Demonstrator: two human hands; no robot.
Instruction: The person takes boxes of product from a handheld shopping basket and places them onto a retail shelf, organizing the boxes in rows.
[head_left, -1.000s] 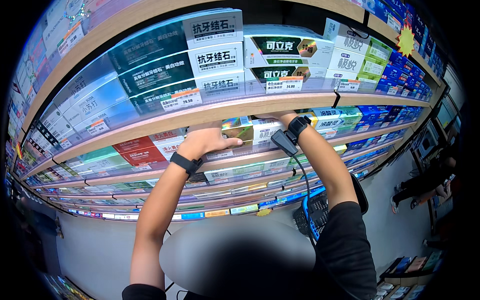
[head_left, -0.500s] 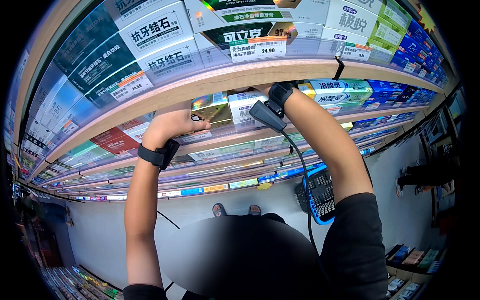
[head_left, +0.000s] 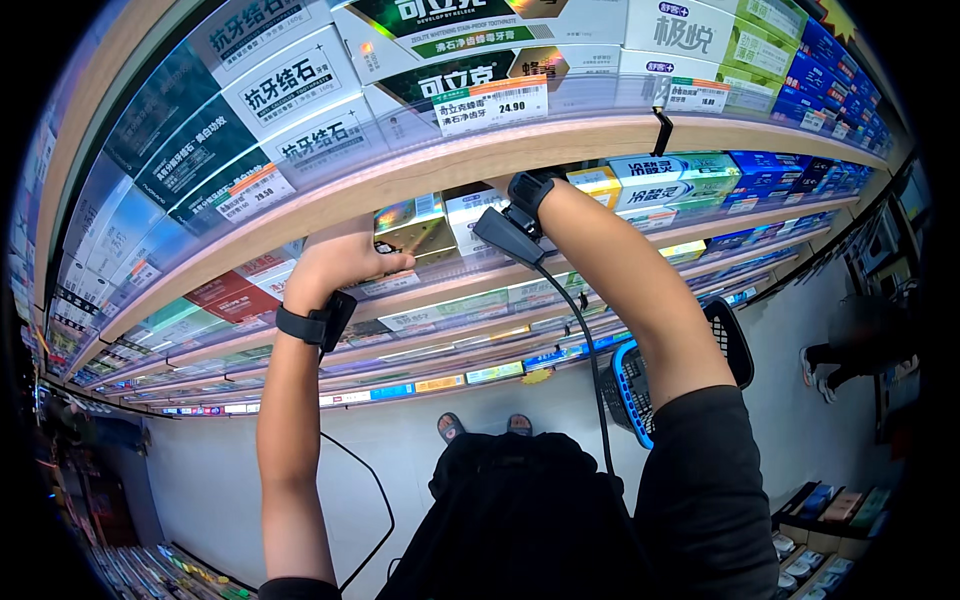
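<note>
My left hand (head_left: 345,262) reaches under the wooden edge of an upper shelf (head_left: 400,172), its thumb stretched to the right along the front of a gold toothpaste box (head_left: 425,240). Its other fingers are hidden by the shelf edge, so I cannot see whether they grip anything. To the right of the gold box stands a white toothpaste box (head_left: 472,225). My right hand (head_left: 502,184) goes in above that white box. Most of it is out of sight under the same board. Both wrists wear black bands, and a cable hangs from the right one.
Large toothpaste boxes (head_left: 440,85) fill the shelf above, behind a clear lip with price tags. Red boxes (head_left: 235,292) lie left of my left hand, blue boxes (head_left: 770,172) farther right. A blue-rimmed black basket (head_left: 628,390) is below my right arm. Another person (head_left: 850,345) stands right.
The view has shifted slightly, and shelf and arms sit a little differently in it. My left thumb still lies by the gold box; my right hand remains under the board.
</note>
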